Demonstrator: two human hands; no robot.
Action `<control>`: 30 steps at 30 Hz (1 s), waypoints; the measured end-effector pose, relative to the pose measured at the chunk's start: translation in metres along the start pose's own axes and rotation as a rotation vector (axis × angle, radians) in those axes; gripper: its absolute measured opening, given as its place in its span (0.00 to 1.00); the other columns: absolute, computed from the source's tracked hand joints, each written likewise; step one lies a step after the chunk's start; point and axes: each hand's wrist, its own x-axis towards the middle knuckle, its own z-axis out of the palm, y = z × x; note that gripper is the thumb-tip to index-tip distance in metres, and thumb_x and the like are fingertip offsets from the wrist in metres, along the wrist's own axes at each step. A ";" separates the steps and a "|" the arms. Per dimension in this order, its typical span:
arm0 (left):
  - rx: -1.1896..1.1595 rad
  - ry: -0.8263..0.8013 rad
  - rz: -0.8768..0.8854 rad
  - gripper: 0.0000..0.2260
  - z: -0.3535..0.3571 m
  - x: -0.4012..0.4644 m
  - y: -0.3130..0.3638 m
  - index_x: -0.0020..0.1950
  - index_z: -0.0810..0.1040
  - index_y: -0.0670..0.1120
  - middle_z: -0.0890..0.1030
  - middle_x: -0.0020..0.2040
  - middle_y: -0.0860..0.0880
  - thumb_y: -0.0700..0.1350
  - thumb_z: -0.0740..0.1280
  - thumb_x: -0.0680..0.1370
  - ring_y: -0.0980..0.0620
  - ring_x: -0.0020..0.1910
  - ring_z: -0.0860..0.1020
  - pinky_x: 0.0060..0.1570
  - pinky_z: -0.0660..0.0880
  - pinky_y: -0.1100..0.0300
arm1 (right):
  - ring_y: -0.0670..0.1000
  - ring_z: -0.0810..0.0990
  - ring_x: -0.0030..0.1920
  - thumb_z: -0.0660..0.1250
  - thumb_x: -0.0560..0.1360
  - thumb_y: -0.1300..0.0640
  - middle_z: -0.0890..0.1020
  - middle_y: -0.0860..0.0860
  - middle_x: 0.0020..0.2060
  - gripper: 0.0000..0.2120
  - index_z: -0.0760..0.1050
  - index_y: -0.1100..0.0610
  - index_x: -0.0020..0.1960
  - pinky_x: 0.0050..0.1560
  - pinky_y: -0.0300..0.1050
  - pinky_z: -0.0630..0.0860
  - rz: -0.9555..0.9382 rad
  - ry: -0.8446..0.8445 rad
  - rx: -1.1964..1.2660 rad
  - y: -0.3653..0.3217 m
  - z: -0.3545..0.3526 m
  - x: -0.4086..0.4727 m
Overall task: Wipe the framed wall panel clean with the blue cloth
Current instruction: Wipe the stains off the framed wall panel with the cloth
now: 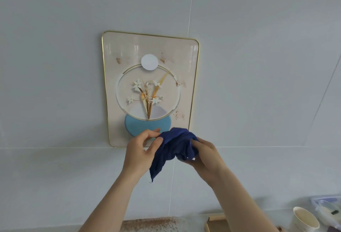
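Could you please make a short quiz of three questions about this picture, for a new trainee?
1. True or false: the blue cloth is pressed flat on the framed panel.
2. Which hands hold the cloth? A) left only B) right only C) both
3. Fill in: brown stains show on the panel's upper part and along its ____ side.

Key:
1. False; the left hand and right hand hold it bunched in front of the panel's lower edge.
2. C
3. right

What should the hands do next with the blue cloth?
Probably lift the blue cloth, bunched between the left hand and right hand, onto the framed panel. Brown smudges still dot it, and the cloth isn't on them yet.
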 end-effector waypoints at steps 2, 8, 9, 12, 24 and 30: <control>-0.063 -0.015 0.001 0.03 0.009 0.000 0.006 0.52 0.84 0.50 0.86 0.57 0.62 0.44 0.71 0.80 0.61 0.57 0.84 0.56 0.81 0.62 | 0.59 0.86 0.48 0.58 0.81 0.65 0.85 0.64 0.47 0.16 0.86 0.64 0.51 0.61 0.66 0.82 0.034 -0.005 0.219 0.002 0.017 0.000; 0.088 -0.016 0.058 0.04 0.027 0.002 0.006 0.53 0.83 0.53 0.86 0.48 0.59 0.47 0.69 0.82 0.60 0.49 0.83 0.46 0.78 0.70 | 0.59 0.85 0.61 0.63 0.84 0.50 0.85 0.62 0.61 0.17 0.79 0.59 0.67 0.54 0.57 0.85 0.057 -0.169 0.431 0.014 0.042 -0.003; 0.110 -0.085 0.066 0.05 0.027 0.004 0.004 0.53 0.83 0.54 0.86 0.48 0.59 0.47 0.67 0.83 0.60 0.51 0.83 0.47 0.78 0.70 | 0.59 0.85 0.61 0.67 0.82 0.52 0.86 0.62 0.60 0.16 0.78 0.59 0.67 0.55 0.57 0.85 0.039 -0.117 0.338 0.017 0.041 -0.001; 0.186 -0.144 0.103 0.11 0.022 0.010 -0.002 0.60 0.83 0.56 0.85 0.58 0.61 0.46 0.63 0.85 0.61 0.60 0.80 0.58 0.78 0.62 | 0.59 0.87 0.56 0.71 0.80 0.59 0.87 0.59 0.56 0.14 0.79 0.56 0.65 0.53 0.58 0.86 0.008 0.094 0.189 0.023 0.031 0.010; 0.972 0.233 0.682 0.27 0.024 0.107 -0.012 0.85 0.57 0.46 0.56 0.86 0.47 0.53 0.53 0.86 0.46 0.86 0.52 0.84 0.49 0.42 | 0.55 0.72 0.73 0.70 0.75 0.69 0.72 0.52 0.75 0.31 0.70 0.52 0.75 0.72 0.49 0.73 -1.045 0.533 -0.905 0.011 0.031 0.109; 0.982 0.285 0.760 0.27 0.022 0.139 -0.046 0.86 0.53 0.47 0.53 0.87 0.49 0.54 0.47 0.87 0.49 0.86 0.49 0.84 0.44 0.46 | 0.60 0.55 0.83 0.62 0.83 0.44 0.58 0.61 0.83 0.31 0.61 0.55 0.82 0.83 0.60 0.56 -1.152 0.477 -1.295 0.057 0.022 0.149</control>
